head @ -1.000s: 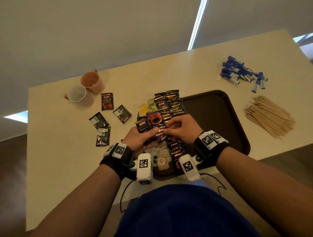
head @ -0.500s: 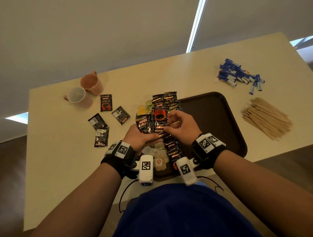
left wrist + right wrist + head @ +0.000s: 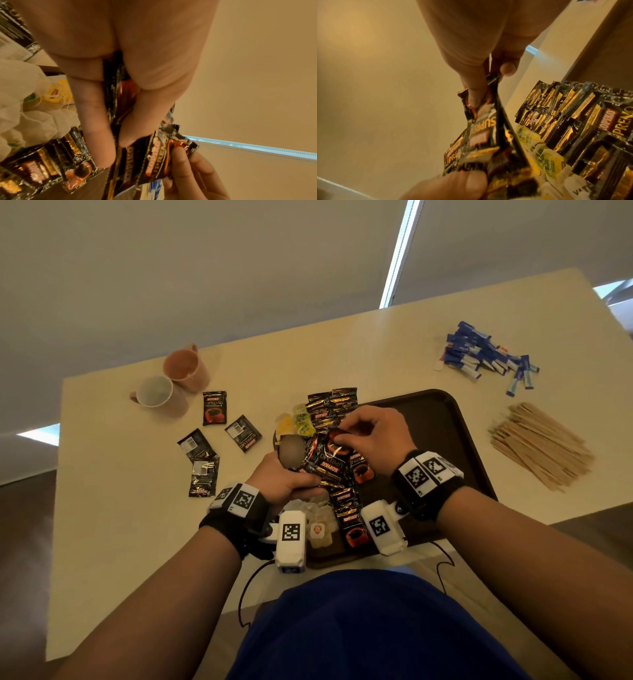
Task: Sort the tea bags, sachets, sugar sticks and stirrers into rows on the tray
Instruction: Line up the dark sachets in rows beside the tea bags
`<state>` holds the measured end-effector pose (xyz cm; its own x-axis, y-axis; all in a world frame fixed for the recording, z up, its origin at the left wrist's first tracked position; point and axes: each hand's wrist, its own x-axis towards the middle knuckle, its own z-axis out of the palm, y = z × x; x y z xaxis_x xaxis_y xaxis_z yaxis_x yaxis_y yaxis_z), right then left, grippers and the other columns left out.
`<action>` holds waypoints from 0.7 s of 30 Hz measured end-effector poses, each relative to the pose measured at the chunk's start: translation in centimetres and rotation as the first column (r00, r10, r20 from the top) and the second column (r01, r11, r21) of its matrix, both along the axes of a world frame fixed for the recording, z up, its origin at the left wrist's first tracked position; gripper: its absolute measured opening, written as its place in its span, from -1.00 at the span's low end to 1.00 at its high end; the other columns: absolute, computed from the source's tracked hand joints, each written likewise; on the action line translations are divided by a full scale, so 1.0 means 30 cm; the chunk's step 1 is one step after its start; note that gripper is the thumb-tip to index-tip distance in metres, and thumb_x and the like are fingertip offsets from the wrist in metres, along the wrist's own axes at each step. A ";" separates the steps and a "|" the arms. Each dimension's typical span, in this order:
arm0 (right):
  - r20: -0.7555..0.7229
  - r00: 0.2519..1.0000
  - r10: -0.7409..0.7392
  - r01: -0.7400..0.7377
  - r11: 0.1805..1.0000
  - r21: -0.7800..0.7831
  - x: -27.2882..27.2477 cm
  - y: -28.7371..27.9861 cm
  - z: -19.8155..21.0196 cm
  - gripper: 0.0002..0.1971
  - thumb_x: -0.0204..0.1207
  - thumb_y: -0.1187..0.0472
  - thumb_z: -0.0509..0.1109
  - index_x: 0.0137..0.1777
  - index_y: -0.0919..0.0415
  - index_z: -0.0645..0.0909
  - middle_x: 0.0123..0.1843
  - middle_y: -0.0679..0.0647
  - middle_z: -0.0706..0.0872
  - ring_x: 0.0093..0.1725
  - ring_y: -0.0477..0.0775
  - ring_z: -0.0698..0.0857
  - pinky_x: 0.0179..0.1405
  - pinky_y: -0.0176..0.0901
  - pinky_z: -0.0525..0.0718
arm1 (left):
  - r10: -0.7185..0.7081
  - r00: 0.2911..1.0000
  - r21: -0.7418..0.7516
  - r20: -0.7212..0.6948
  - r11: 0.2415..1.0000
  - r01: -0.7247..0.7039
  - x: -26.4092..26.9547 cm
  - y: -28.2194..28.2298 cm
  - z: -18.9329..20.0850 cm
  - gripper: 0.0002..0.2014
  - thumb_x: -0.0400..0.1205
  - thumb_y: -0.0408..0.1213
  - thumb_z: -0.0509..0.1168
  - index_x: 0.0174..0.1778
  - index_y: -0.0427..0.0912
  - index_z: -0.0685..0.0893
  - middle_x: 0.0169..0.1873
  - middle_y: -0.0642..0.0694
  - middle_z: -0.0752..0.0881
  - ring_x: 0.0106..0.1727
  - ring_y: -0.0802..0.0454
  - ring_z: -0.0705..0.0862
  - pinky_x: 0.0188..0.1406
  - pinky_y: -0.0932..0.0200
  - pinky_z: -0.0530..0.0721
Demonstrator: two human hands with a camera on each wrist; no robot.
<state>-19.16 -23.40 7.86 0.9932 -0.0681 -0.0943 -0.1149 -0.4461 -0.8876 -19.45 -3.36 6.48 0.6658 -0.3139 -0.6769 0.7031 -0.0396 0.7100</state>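
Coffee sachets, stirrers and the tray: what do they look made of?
Coffee sachets: glossy foil-like film, judging by sharp glints, crinkles and serrated edges in the right wrist view. Stirrers: flat pale tan sticks, matte, probably wood. Tray: dark brown, smooth with a soft sheen and rounded raised rim, likely moulded plastic.

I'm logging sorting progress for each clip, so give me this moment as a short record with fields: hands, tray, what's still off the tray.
left hand: grips a bunch of coffee sachets
right hand: pinches the top sachet's corner
tray: sachet row along its left side, tea bags at the near left
off tray: four loose sachets, sugar sticks, stirrers, two mugs
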 end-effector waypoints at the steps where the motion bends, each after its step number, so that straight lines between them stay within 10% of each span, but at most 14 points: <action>1: -0.030 1.000 0.002 0.000 0.999 0.053 -0.001 -0.004 0.003 -0.83 0.35 0.33 0.66 -0.20 0.08 0.76 -0.20 -0.06 0.77 -0.23 -0.24 0.70 -0.17 -0.46 0.63 | -0.021 1.000 -0.004 -0.006 1.000 0.021 0.005 0.004 0.002 -0.70 0.48 -0.74 0.42 0.06 -0.37 0.73 -0.04 -0.29 0.82 -0.02 -0.15 0.84 -0.16 0.10 0.81; 12: -0.340 0.916 -0.211 0.315 0.905 0.287 0.063 -0.149 -0.027 -0.74 0.55 0.45 0.43 0.16 0.16 0.70 0.09 0.09 0.73 -0.04 0.06 0.81 -0.22 -0.14 0.82 | 0.080 0.996 0.070 -0.050 0.995 -0.076 0.020 0.056 -0.019 -0.62 0.50 -0.74 0.39 0.14 -0.27 0.67 -0.01 -0.32 0.82 -0.07 -0.23 0.85 -0.20 0.06 0.85; 15: -0.470 0.847 -0.249 0.404 0.875 0.265 0.021 -0.145 -0.112 -0.81 0.52 0.45 0.47 -0.04 0.14 0.70 0.06 0.11 0.75 0.03 0.14 0.80 -0.05 0.09 0.84 | 0.116 0.993 0.062 -0.024 0.991 -0.114 0.023 0.044 -0.022 -0.64 0.50 -0.75 0.39 0.12 -0.30 0.68 -0.03 -0.28 0.81 -0.09 -0.18 0.86 -0.25 0.12 0.83; 21: -0.566 0.733 -0.379 0.537 0.832 0.139 -0.076 -0.176 -0.255 -0.88 0.47 0.35 0.54 -0.13 0.11 0.75 -0.08 0.10 0.83 -0.05 0.15 0.80 -0.14 -0.10 0.71 | 0.165 0.986 0.067 -0.013 0.984 -0.164 0.023 0.036 -0.039 -0.65 0.50 -0.75 0.40 0.13 -0.34 0.68 -0.04 -0.30 0.82 -0.05 -0.25 0.85 -0.25 0.11 0.83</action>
<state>-21.46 -28.69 0.23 0.6516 -0.3946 -0.6479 -0.6948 0.0324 -0.7185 -18.75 -2.28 5.31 0.6917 -0.1560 -0.7051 0.7170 0.0316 0.6963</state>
